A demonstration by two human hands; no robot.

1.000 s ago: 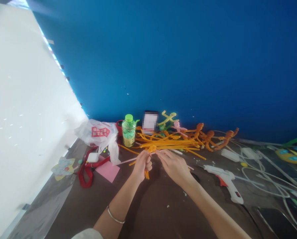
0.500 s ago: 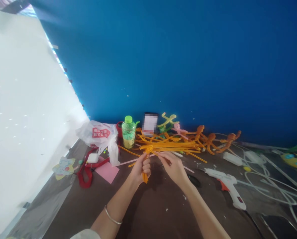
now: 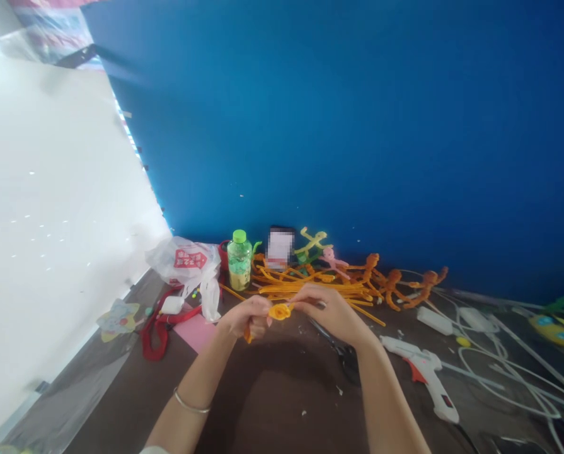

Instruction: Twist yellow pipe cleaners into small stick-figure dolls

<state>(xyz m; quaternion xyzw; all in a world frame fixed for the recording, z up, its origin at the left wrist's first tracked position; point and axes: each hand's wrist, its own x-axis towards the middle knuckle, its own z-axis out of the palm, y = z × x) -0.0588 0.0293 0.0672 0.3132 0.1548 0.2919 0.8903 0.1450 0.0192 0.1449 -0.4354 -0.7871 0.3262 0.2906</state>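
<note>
"So, how do the hands stand?"

"Together. The left hand [image 3: 246,317] and the right hand [image 3: 331,312] close in from either side on an orange pipe-cleaner coil [image 3: 279,311], pinching it between them, while a short pipe-cleaner tail [image 3: 247,337] pokes out below the left hand. A metal bangle [image 3: 191,405] circles the left wrist."

"Where's the coil?"

"Held in the air just in front of a heap of yellow-orange pipe cleaners [image 3: 310,291], not touching it."

"What's around that heap?"

"Black-handled scissors [image 3: 342,356] lie in front of it, under the right forearm. A hot glue gun [image 3: 421,372] sits further right of them. Behind the heap stands a green-capped plastic bottle [image 3: 239,260], and orange pipe-cleaner figures [image 3: 390,287] lie along its right end. A white plastic bag [image 3: 183,261] slumps to its left."

"What could go wrong?"

"A slackened pinch might let the coil spring loose, and a careless swing of the tail could snag the heap. A dropped right forearm could also knock the scissors."

"And compared with earlier?"

"Earlier the hands stood apart, a longer bundle hanging from the left. Now they've met over a rounder coil, and the scissors show more fully."
</note>
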